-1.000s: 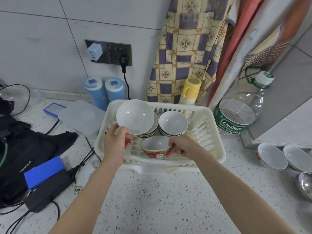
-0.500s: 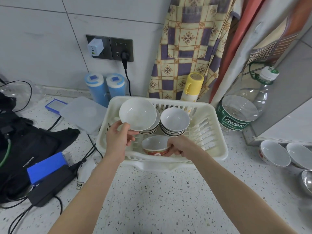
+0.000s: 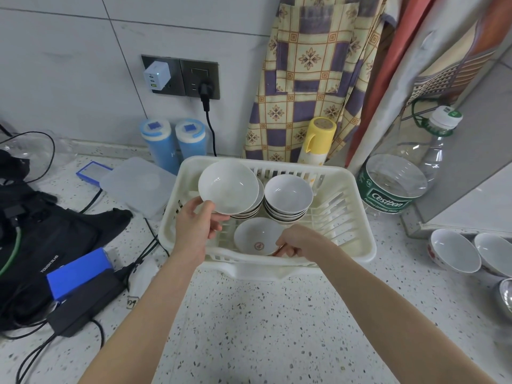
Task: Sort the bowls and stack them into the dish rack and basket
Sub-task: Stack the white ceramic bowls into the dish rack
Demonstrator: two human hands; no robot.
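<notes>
A cream plastic dish rack [image 3: 357, 239] sits on the speckled counter. Inside it stand two stacks of white bowls, the left stack [image 3: 250, 212] partly hidden and the right stack [image 3: 288, 198] in full view. My left hand [image 3: 196, 225] grips the near rim of a white bowl [image 3: 228, 185], tilted above the left stack. My right hand [image 3: 299, 242] holds the near rim of a red-patterned bowl [image 3: 256, 239] low at the rack's front, its white inside with a red mark facing me. More bowls [image 3: 454, 254] wait on the counter at the right.
Behind the rack stand two blue canisters [image 3: 174, 145], a yellow-capped bottle [image 3: 315, 142] and a big water bottle [image 3: 396, 178]. A clear lidded box [image 3: 138, 184] lies left of the rack. A black bag [image 3: 50, 239], blue box, power brick [image 3: 83, 303] and cables crowd the left counter.
The red-patterned bowl in my right hand has sunk lower into the rack's front and tipped so its inside faces me. The white bowl in my left hand has stayed over the left stack.
</notes>
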